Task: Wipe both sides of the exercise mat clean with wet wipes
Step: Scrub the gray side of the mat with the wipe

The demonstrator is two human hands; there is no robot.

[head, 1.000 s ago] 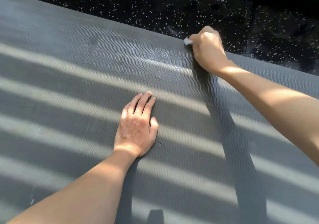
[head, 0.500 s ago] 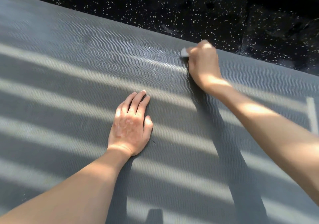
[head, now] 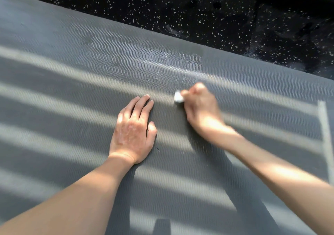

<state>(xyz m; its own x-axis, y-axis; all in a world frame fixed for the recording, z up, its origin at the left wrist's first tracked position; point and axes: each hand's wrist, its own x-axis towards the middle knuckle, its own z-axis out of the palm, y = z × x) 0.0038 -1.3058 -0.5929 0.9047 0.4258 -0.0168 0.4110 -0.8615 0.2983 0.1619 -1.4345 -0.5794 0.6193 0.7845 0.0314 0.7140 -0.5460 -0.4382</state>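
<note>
The right hand is gripping the wet wipe in curled fingers, pressing it onto the mat just right of the flat, straight-fingered left hand; a wet sheen is lying just beyond.

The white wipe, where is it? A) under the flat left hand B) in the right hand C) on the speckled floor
B: the white wet wipe pokes from the curled grip of the right hand on the grey ribbed exercise mat; the left hand lies flat, holding nothing.
</note>
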